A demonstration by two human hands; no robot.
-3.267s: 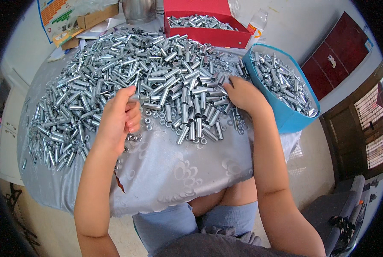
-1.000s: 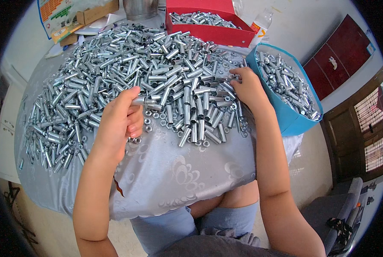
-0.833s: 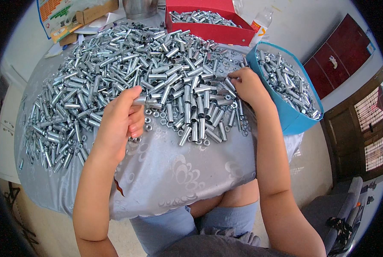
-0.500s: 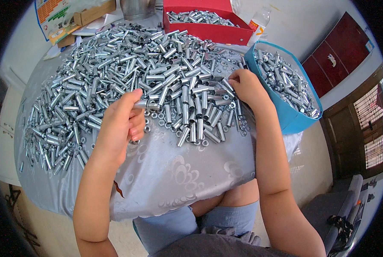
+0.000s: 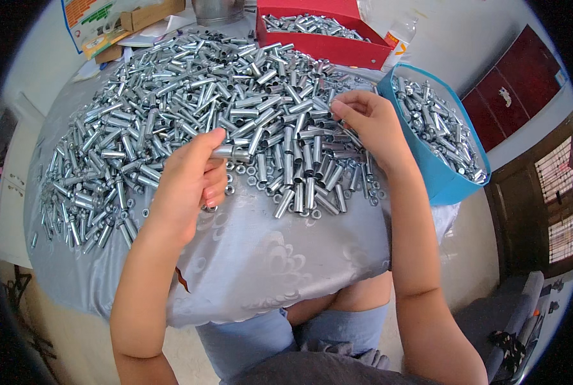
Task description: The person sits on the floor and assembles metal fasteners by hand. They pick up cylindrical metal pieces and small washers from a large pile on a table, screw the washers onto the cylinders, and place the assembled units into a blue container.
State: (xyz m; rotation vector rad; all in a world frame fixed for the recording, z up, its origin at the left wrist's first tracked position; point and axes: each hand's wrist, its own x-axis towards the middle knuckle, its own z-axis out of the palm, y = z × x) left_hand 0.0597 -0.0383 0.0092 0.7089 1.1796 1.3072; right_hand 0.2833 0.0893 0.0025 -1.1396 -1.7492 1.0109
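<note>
My left hand [image 5: 187, 186] is closed around a shiny metal sleeve [image 5: 227, 152]. Thumb on top, it points the sleeve's wider end to the right, above the near edge of the pile. My right hand [image 5: 368, 122] hovers over the right part of the pile with thumb and forefinger drawn together; whatever they pinch is too small to make out. Below and between the hands lies a big heap of metal sleeves and bolts [image 5: 190, 109]. Loose hex nuts [image 5: 252, 180] are scattered along its front edge, partly under the sleeves.
A blue fabric bin [image 5: 430, 183] full of assembled metal pieces stands by my right forearm. Behind the heap are a red box [image 5: 325, 48] of metal parts, a plastic bottle [image 5: 402, 35] and a metal bucket [image 5: 219, 11]. A silvery patterned cloth [image 5: 267, 269] covers the table.
My right hand has lifted from the pile beside the blue bin and shifted slightly left, toward my left hand. The left hand keeps its hold on the sleeve. The view has shifted slightly.
</note>
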